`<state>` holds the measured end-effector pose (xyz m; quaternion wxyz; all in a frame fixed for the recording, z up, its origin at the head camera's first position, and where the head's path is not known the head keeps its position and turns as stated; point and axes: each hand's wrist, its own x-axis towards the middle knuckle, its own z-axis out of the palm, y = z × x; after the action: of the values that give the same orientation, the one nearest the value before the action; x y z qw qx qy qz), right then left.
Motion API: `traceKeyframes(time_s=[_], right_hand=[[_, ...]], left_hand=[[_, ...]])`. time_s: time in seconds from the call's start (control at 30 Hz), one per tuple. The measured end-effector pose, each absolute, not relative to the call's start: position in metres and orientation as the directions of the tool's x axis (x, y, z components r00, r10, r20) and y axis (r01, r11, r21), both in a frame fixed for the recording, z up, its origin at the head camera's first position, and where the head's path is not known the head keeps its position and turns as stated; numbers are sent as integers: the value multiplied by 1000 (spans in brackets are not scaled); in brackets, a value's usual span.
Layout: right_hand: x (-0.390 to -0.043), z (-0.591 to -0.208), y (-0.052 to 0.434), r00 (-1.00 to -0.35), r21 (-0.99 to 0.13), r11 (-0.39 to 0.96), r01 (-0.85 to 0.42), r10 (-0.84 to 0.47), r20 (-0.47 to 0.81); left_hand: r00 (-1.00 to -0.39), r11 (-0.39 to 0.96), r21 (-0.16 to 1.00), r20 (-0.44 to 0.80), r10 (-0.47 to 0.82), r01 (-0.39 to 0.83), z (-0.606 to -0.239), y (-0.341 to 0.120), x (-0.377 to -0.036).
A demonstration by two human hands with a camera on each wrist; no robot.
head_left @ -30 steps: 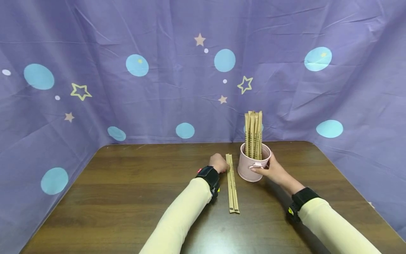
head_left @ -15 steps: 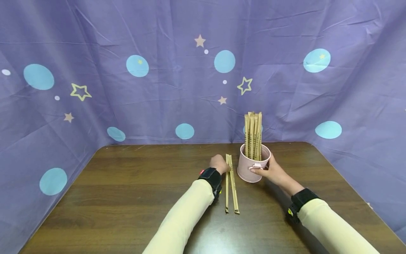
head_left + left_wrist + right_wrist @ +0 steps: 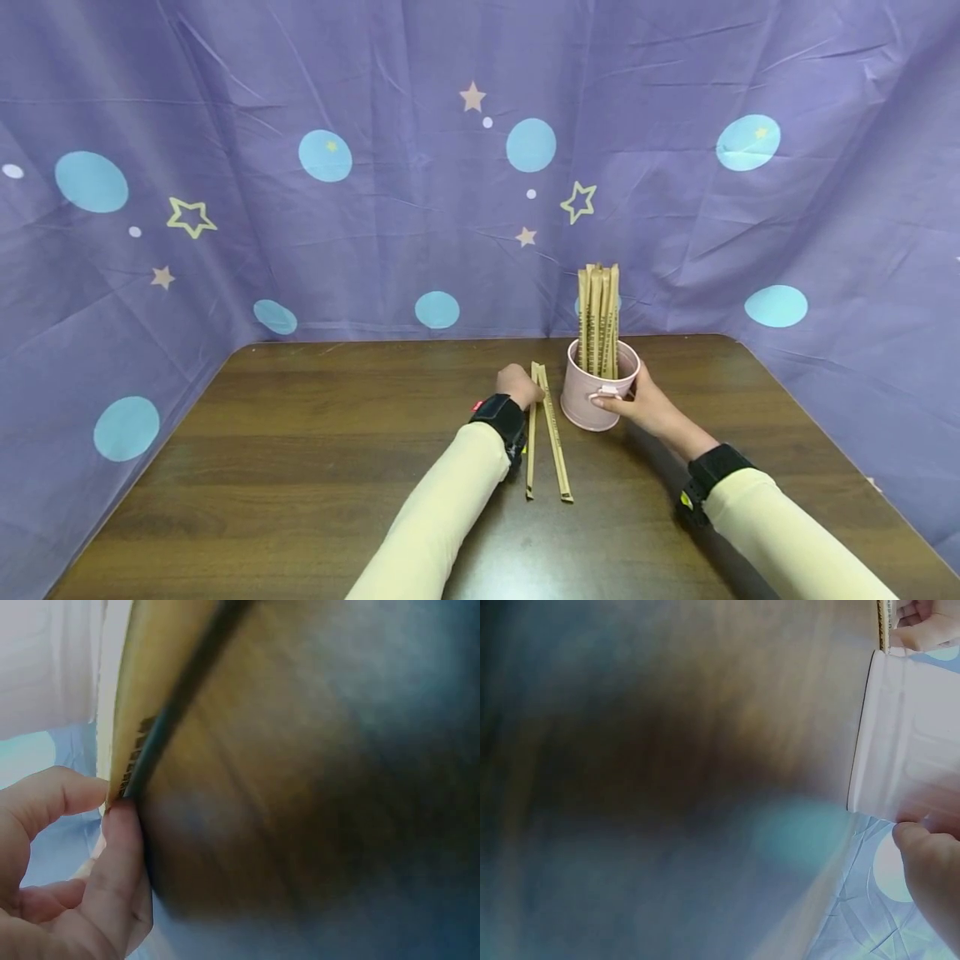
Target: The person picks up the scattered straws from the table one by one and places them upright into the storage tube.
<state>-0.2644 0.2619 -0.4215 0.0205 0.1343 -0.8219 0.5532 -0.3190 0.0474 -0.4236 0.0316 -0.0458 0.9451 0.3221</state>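
Observation:
Two long paper-wrapped sticks (image 3: 542, 433) lie on the brown table (image 3: 300, 450), joined at their far ends and splayed apart toward me. My left hand (image 3: 519, 385) pinches their far ends; in the left wrist view my fingertips (image 3: 120, 840) meet a stick's end (image 3: 124, 750). Just to the right stands a pink cup (image 3: 592, 402) with several more wrapped sticks (image 3: 598, 321) upright in it. My right hand (image 3: 637, 402) grips the cup's right side. The right wrist view shows the cup wall (image 3: 907, 742) with a fingertip (image 3: 930, 877) on it.
Purple cloth printed with blue dots and stars (image 3: 375, 208) hangs behind and along both sides of the table. The table's rounded far corners (image 3: 247, 348) meet the cloth. Both wrist views are blurred.
The two lying sticks were side by side; their near ends have spread apart, the left one swinging left, the right one slightly right. The right hand and cup have not moved.

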Motion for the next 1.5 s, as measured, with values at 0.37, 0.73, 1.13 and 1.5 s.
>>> traceKeyframes(time_s=[0.37, 0.73, 1.13, 1.5], right_hand=[[-263, -423, 260, -962, -910, 336, -242, -202, 182], [-265, -423, 260, -963, -904, 351, -246, -194, 187], [-263, -422, 260, -966, -904, 358, -234, -194, 173], [-265, -422, 262, -958, -898, 354, -261, -208, 196]], left_hand=[[-961, 440, 856, -268, -73, -272, -412, 33, -321], [-993, 237, 966, -117, 35, -105, -382, 11, -363], [-981, 183, 964, 181, 70, 191, -298, 17, -356], [-946, 105, 941, 317, 66, 322, -236, 34, -358]])
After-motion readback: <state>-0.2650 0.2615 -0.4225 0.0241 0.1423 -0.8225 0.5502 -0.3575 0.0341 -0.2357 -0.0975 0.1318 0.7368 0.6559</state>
